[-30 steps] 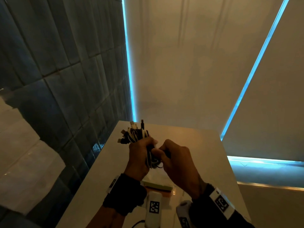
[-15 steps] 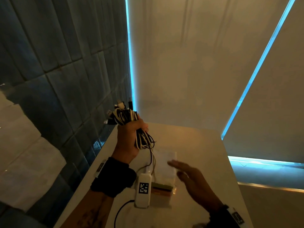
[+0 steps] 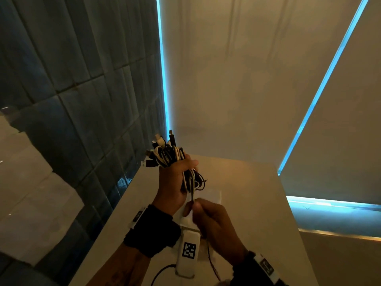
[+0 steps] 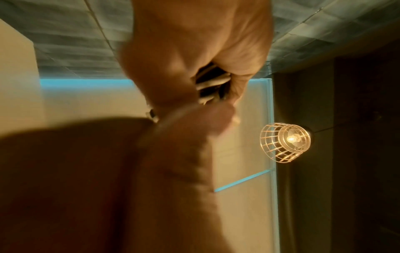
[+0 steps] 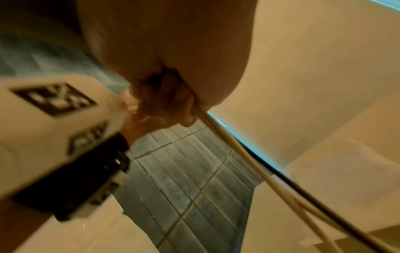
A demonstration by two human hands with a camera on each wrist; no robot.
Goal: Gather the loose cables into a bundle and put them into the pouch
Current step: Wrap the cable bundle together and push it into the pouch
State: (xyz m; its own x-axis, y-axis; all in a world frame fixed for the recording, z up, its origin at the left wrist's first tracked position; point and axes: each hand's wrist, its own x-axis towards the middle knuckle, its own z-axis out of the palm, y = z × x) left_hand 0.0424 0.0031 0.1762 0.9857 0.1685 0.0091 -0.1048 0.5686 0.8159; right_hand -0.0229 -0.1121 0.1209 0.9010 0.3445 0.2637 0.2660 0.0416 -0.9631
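Note:
My left hand [image 3: 177,174] grips a bundle of black and white cables [image 3: 167,154] upright above the white table [image 3: 257,203], plugs sticking out of the top. In the left wrist view its fingers [image 4: 173,77] wrap the cables [image 4: 211,82]. Just below, my right hand [image 3: 198,209] pinches loose strands [image 3: 192,195] that hang from the bundle. The right wrist view shows a white and a black strand [image 5: 236,145] running out of its curled fingers [image 5: 168,102]. The translucent pouch [image 3: 214,196] lies flat on the table, mostly hidden behind my right hand.
A dark tiled wall [image 3: 82,100] runs close along the table's left edge. Pale blinds [image 3: 237,79] with blue light strips stand behind the table's far edge. A caged lamp [image 4: 285,142] glows in the left wrist view. A thin black cord [image 3: 162,271] trails near my left forearm.
My right hand, open and flat over the pouch half a second ago, has risen and pinched the hanging strands. My left hand has shifted right with the bundle.

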